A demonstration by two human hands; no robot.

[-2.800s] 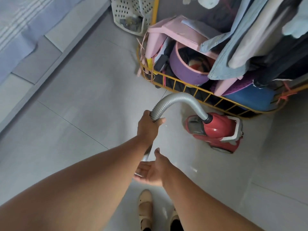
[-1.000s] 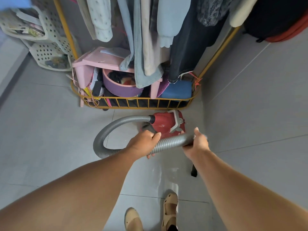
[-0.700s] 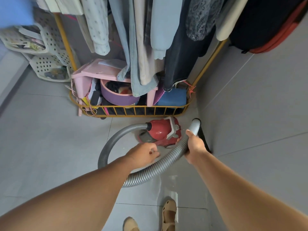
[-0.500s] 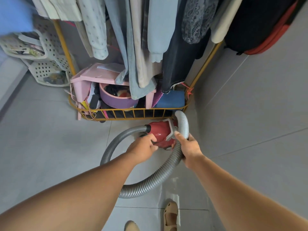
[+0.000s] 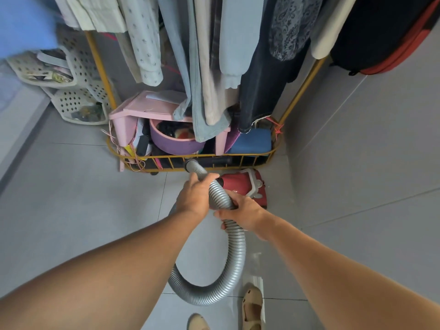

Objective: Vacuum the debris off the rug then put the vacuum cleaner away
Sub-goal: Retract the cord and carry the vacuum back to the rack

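A small red vacuum cleaner (image 5: pixel 245 185) stands on the grey tiled floor just in front of the clothes rack's base. Its ribbed grey hose (image 5: pixel 234 263) curls in a wide loop below my arms. My left hand (image 5: pixel 194 195) grips the hose near its free end, which points toward the rack. My right hand (image 5: pixel 245 213) grips the hose a little lower, close to the cleaner's body. No rug is in view.
A yellow wire rack base (image 5: pixel 166 161) holds a pink stool (image 5: pixel 142 110), a purple tub (image 5: pixel 173 144) and a blue bag (image 5: pixel 252 141). Clothes (image 5: pixel 209 55) hang above it. White perforated baskets (image 5: pixel 76 101) stand at the left. My sandalled feet (image 5: pixel 252 306) are below.
The hose's free end has swung from the right of the cleaner over to its left, toward the rack. Both hands have closed in together on the hose, and the loop hangs lower.
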